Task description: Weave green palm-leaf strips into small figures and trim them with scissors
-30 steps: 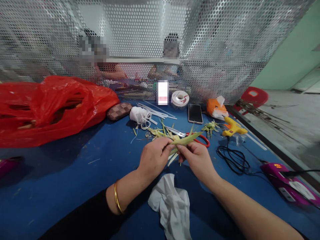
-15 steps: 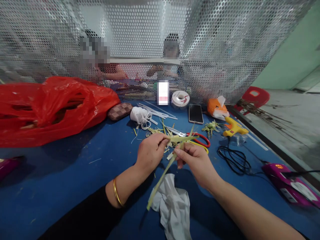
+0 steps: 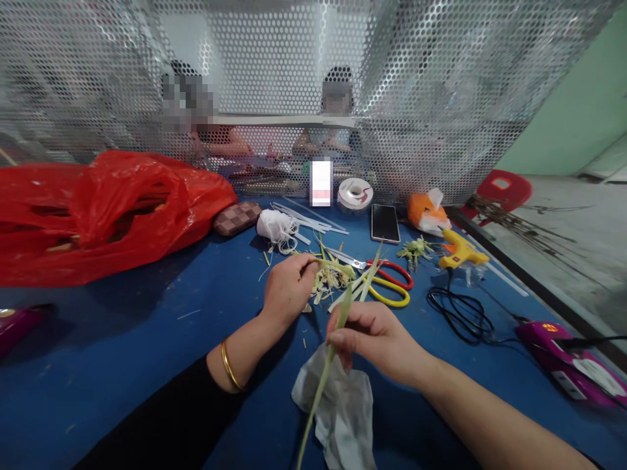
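My left hand (image 3: 289,287) pinches a short folded piece of yellow-green leaf (image 3: 341,268), which points right over a heap of leaf scraps (image 3: 326,284). Between the thumb and fingers of my right hand (image 3: 379,336) is a long pale green leaf strip (image 3: 319,391). The strip slants from above that hand down toward me, crossing over a crumpled white cloth (image 3: 350,408). Just beyond my right hand lie more pale leaf strips (image 3: 363,284) and scissors (image 3: 361,264) with one red and one yellow handle loop.
A red plastic bag (image 3: 112,222) fills the left side, beside a checkered pouch (image 3: 238,219). White string (image 3: 275,225), a ribbon roll (image 3: 355,194) and a phone (image 3: 385,223) lie farther back. At right are a yellow glue gun (image 3: 460,251), its black cord and a purple device (image 3: 563,359).
My hands have moved apart. My right hand has drawn the long strip toward me and away from the folded piece, while my left hand has shifted slightly left.
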`<state>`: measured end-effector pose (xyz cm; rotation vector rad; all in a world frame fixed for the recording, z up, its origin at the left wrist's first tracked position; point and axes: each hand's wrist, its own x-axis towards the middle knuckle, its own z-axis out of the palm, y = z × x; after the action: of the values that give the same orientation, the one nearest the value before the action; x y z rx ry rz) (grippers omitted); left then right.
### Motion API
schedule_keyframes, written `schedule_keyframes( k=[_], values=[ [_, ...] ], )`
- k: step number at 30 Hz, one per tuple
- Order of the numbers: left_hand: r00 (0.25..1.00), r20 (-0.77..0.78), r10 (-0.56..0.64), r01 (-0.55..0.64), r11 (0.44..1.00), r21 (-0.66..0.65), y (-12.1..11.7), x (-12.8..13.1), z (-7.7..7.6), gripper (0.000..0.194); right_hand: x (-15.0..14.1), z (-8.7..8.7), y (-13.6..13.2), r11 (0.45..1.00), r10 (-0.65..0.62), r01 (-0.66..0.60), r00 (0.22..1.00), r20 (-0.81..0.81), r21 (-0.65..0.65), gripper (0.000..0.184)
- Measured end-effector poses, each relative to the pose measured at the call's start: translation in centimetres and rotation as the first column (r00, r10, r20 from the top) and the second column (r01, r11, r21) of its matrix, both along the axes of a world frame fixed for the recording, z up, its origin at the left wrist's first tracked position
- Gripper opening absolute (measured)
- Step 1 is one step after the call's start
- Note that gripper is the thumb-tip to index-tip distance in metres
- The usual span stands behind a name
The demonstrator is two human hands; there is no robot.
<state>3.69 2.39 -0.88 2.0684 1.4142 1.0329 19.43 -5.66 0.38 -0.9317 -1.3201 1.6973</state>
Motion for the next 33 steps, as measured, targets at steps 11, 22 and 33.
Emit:
schedule_keyframes(
  k=[11, 22, 33],
  values=[
    [0.994, 0.018, 0.105, -0.101, 0.983, -0.151, 1.1, -0.5, -0.1, 0.024, 1.9, 0.7, -0.2, 0.996, 0.036, -0.020, 0.980, -0.194, 0.085, 0.022],
    [0.941, 0.269, 0.203, -0.081, 0.911, -0.404, 3.6, -3.2, 0.9, 0.029, 7.7, 0.5, 5.6, 0.593, -0.787, 0.804, 0.567, -0.244, -0.045, 0.021],
    [0.812, -0.338, 0.476, -0.498, 0.867, 0.023, 5.5, -8.7, 2.0, 0.022, 7.5, -1.6, 6.5, 0.791, -0.601, 0.598, 0.724, 0.339, 0.126, 0.034]
  ],
)
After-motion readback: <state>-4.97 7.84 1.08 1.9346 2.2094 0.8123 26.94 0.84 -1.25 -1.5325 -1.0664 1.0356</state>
